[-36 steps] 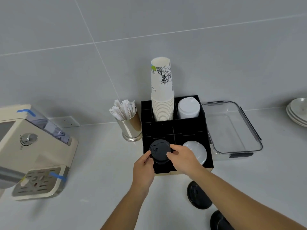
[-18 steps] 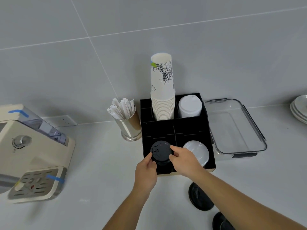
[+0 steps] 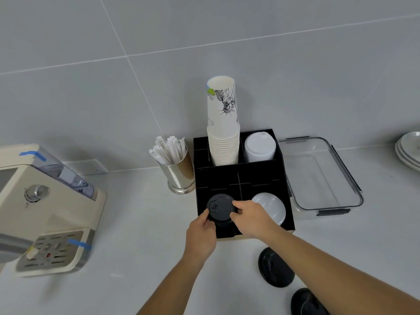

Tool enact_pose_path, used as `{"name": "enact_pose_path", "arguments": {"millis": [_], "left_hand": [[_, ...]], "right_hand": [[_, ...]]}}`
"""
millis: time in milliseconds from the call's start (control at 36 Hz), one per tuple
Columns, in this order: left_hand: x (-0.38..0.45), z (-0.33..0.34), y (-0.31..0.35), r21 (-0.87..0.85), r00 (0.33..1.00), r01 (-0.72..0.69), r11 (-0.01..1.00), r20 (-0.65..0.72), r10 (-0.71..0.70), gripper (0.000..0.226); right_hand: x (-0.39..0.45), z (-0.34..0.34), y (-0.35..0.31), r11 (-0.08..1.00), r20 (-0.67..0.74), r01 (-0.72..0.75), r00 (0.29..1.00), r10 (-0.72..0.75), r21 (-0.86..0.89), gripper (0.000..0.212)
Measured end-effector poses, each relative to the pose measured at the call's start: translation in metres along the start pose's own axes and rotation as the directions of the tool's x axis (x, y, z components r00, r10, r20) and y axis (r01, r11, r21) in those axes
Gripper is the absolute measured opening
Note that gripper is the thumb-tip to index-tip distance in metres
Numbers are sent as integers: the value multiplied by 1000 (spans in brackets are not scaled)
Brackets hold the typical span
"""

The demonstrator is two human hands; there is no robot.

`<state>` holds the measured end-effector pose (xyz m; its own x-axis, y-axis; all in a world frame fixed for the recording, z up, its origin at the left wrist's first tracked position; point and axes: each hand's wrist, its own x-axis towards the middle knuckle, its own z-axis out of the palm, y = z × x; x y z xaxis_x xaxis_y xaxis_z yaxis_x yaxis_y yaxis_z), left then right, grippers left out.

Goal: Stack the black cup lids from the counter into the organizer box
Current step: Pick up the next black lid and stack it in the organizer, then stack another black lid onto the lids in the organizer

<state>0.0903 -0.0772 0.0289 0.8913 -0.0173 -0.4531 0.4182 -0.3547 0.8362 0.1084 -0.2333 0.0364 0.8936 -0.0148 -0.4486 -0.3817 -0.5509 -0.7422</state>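
A black organizer box (image 3: 261, 178) stands on the white counter against the wall. In its front left compartment sits a stack of black cup lids (image 3: 219, 209). My left hand (image 3: 201, 233) touches the stack's left rim and my right hand (image 3: 252, 218) pinches its right rim, so both hold the top black lid. Two more black lids lie on the counter in front of the box: one (image 3: 275, 268) under my right forearm, the other (image 3: 306, 302) at the bottom edge, partly cut off.
White lids (image 3: 271, 206) fill the front right compartment. Stacked paper cups (image 3: 223, 137) and a white lidded cup (image 3: 259, 147) stand in the back. A metal cup of stir sticks (image 3: 176, 165) is left of the box, a clear container (image 3: 318, 178) right, a coffee machine (image 3: 45, 201) far left, plates (image 3: 409, 153) far right.
The view has shifted slightly. Both hands stay on the black lid over the front left compartment, with little visible movement.
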Motion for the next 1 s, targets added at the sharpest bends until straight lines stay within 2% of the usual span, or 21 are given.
{"name": "enact_pose_path", "arguments": {"millis": [83,194,278,389,472,528,611,694,833,1000], "left_hand": [[1,0,2,10,1000,-11,1000,-10,11,47],[-1,-2,7,10,1000,-19,1000,-12,19,46],[-2,-4,8,13,1000,-4,1000,4,4,41],[-13,-9,10,24,998,49,998,-50,-48,22],[-19,-10,6,-14,997,60,998,-53,-60,28],[-27,-13,3,-32,995,72,997,-70,-74,34],[-40,-13,-2,-45,994,96,994,-50,-98,36],[-54,-10,-10,-72,994,107,992,-12,-108,36],[-72,4,-25,-127,990,136,983,44,-131,17],[-90,27,-39,-94,979,184,978,108,-174,28]], "right_hand": [[-1,-1,-3,1000,-3,4,1000,-4,-14,51],[-5,-5,-6,1000,11,4,1000,-4,14,32],[-9,-9,-6,998,29,-18,999,16,58,35],[-21,-11,-5,997,37,-23,999,20,75,33],[-29,-14,-1,995,27,-36,999,34,96,20],[-38,-17,2,994,18,-37,999,36,103,26],[-53,-24,12,991,24,-29,999,26,128,38],[-70,-29,25,984,23,-48,999,45,170,21],[-96,-40,52,958,2,-77,997,79,276,21],[-121,-52,91,941,-31,-110,991,127,319,16]]}}
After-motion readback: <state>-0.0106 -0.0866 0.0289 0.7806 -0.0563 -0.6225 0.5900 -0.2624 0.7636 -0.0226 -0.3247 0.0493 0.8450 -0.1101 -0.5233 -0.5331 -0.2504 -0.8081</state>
